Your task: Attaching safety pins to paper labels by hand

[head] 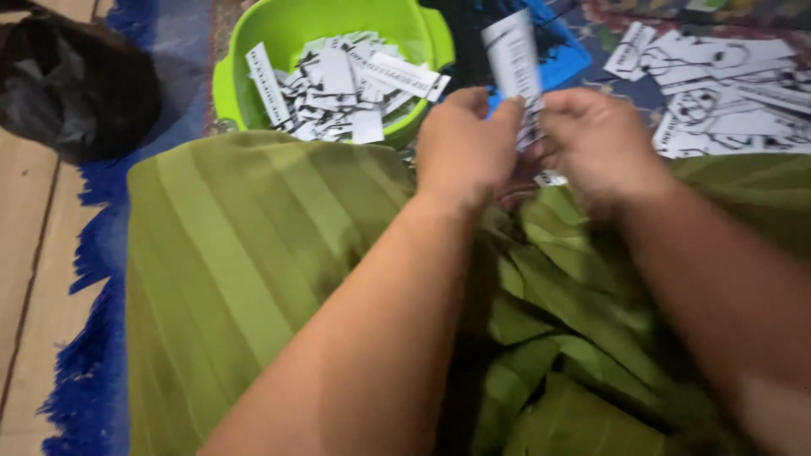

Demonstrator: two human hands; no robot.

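My left hand [463, 148] and my right hand [596, 143] meet above my lap, both pinching a narrow white printed paper strip [513, 61] that stands upright between them. Its lower end is hidden by my fingers. A lime green plastic tub [291, 29] sits just beyond my left knee, holding several cut white paper strips [342, 84]. My legs are covered by striped green cloth [245, 253].
Printed paper sheets and strips [718, 84] lie in a pile at the upper right on a patterned rug. A dark bag [76, 84] rests at the upper left. A blue fringed rug edge [93, 279] borders a wooden floor [25, 270] on the left. A blue flat object [562, 59] lies behind the strip.
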